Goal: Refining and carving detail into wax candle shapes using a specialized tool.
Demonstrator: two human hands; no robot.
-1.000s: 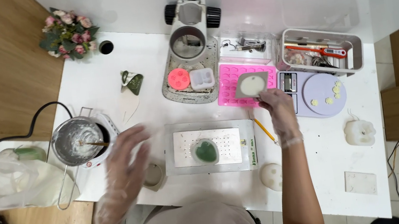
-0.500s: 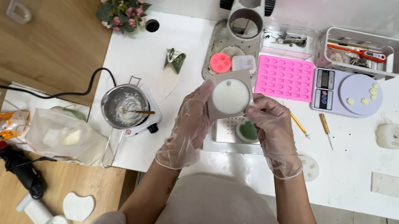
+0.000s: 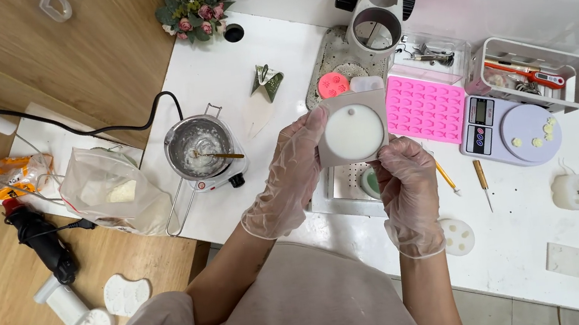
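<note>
We hold the square mould [image 3: 355, 136] lifted over the middle of the worktop [image 3: 216, 67], near its front edge, the left hand [image 3: 283, 180] grasping its left side and the right hand [image 3: 409, 195] pinching its lower right corner, both gloved. To do this well we should keep it level, since the white round fill looks solid but we cannot be sure it has set. We should also keep it clear of the pot [image 3: 198, 149] to the left and the pink tray [image 3: 425, 109] to the right.
</note>
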